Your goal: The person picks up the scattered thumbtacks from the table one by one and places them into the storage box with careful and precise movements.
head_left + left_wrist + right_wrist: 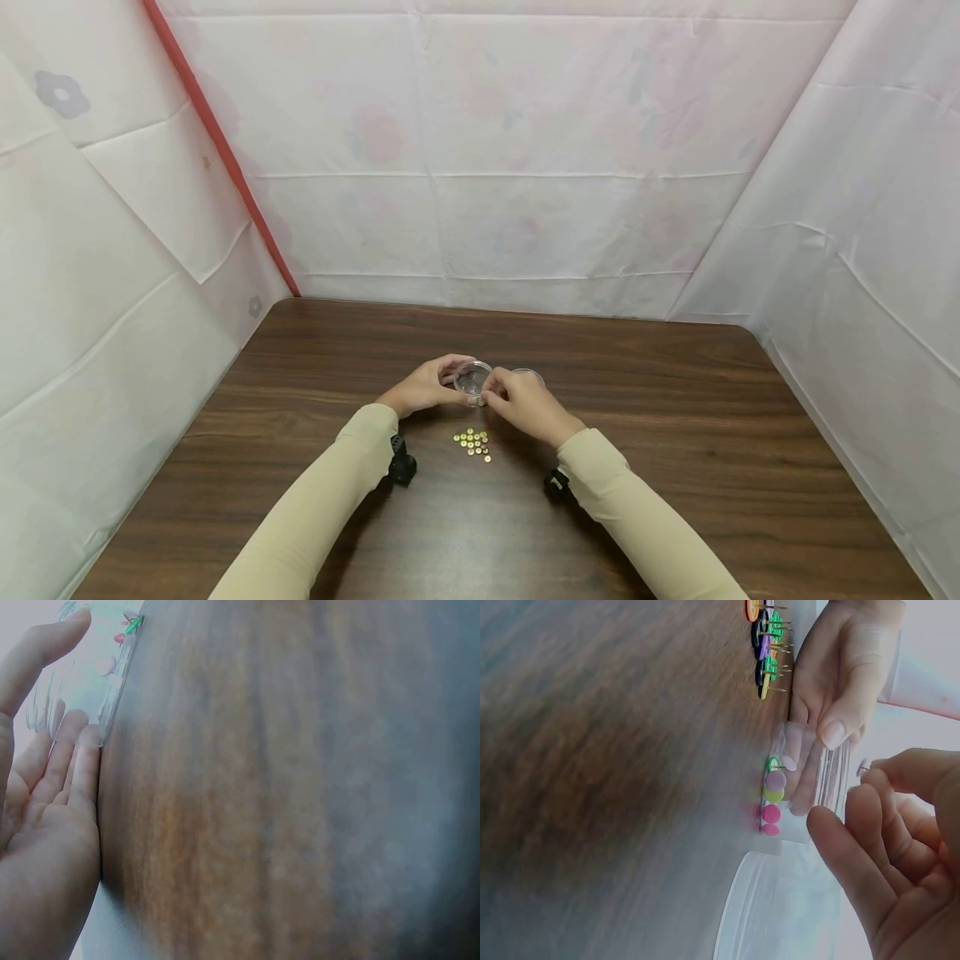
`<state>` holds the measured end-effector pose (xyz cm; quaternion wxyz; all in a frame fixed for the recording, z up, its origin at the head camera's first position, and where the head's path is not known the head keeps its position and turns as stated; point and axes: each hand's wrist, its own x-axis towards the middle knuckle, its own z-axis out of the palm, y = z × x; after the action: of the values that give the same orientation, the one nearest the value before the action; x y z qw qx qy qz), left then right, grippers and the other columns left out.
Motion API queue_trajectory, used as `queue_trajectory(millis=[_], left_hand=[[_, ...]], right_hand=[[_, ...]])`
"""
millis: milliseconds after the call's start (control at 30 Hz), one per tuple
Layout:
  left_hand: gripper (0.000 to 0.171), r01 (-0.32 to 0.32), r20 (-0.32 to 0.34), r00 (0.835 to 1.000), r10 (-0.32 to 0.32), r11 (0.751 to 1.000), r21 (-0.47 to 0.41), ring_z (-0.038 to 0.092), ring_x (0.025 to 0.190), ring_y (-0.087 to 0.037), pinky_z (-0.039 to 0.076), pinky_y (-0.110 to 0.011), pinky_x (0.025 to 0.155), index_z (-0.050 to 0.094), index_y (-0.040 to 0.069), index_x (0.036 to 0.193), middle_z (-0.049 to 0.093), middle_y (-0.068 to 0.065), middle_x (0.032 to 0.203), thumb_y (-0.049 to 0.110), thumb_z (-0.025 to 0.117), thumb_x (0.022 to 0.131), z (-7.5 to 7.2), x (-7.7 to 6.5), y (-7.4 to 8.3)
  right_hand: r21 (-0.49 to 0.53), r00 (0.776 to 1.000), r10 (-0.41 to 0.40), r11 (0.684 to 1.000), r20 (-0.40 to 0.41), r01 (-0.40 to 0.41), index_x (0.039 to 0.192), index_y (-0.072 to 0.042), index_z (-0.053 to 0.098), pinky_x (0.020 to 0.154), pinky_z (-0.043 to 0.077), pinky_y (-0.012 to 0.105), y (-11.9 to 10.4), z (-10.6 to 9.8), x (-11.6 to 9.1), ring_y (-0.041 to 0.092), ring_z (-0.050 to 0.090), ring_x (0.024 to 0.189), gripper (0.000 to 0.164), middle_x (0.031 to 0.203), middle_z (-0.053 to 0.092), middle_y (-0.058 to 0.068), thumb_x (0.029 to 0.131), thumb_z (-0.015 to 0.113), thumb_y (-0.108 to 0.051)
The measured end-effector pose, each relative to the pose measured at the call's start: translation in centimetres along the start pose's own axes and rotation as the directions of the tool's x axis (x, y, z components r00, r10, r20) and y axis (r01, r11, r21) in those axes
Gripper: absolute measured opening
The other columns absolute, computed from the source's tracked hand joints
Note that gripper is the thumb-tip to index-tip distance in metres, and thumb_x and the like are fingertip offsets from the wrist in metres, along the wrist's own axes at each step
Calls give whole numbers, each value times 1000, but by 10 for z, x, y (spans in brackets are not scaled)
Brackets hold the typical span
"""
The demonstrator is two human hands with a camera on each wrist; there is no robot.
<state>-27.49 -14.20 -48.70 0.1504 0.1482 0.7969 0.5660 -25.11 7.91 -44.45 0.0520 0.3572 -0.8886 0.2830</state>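
Note:
A clear round jar [472, 378] stands on the table, held between the thumb and fingers of my left hand [427, 389]. Inside the jar lie several thumbtacks [772, 814] with pink, purple, yellow and green heads. Over the jar's mouth, my right hand [525, 407] pinches a single thumbtack [863, 766] between thumb and index finger. Nearer to me, several loose thumbtacks [477, 438] lie points up in a small cluster. A clear round lid or dish [534, 375] sits behind the right hand, partly hidden by it.
The dark wood-grain table [300, 358] has rounded far corners. Patterned white cloth [487, 167] hangs behind it and along both sides, with a red strip [217, 142] at the left corner.

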Motion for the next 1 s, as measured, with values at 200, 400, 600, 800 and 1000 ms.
queue_trajectory(millis=[200,400,600,800,1000], left_hand=[[73,7,6,1000,-7,1000,-1,36,127,-16,33,-43,110,46,25,135,46,3,135,26,82,71,-1,0,0],[74,-4,13,1000,4,1000,-2,36,127,-18,32,-44,111,46,23,136,46,-1,135,24,82,71,-1,0,0],[69,1,6,1000,-1,1000,-3,37,126,-15,32,-43,111,48,28,132,45,3,136,22,81,72,0,1,-1],[66,0,0,1000,0,1000,-7,38,126,-16,33,-43,111,49,31,129,46,3,135,22,81,72,0,2,-2],[69,-1,15,1000,1,1000,-2,36,128,-17,31,-43,112,47,28,133,43,0,138,24,81,73,-1,1,-1]], right_hand=[[14,999,29,999,-15,-29,86,-16,63,43,40,18,1,1,3,2,44,51,5,62,54,-10,90,60,-17],[16,998,57,998,-9,-57,86,-18,62,42,39,18,5,4,6,2,43,48,6,60,53,-10,91,59,-19],[11,998,60,998,-4,-60,86,-18,62,40,36,18,8,7,11,2,42,46,6,60,54,-9,91,59,-21],[24,998,68,997,-10,-68,88,-17,62,39,36,18,10,9,15,4,42,46,6,61,56,-4,91,60,-22],[22,995,99,995,16,-100,96,-18,62,39,35,19,10,9,14,5,40,45,9,61,55,-2,92,59,-25]])
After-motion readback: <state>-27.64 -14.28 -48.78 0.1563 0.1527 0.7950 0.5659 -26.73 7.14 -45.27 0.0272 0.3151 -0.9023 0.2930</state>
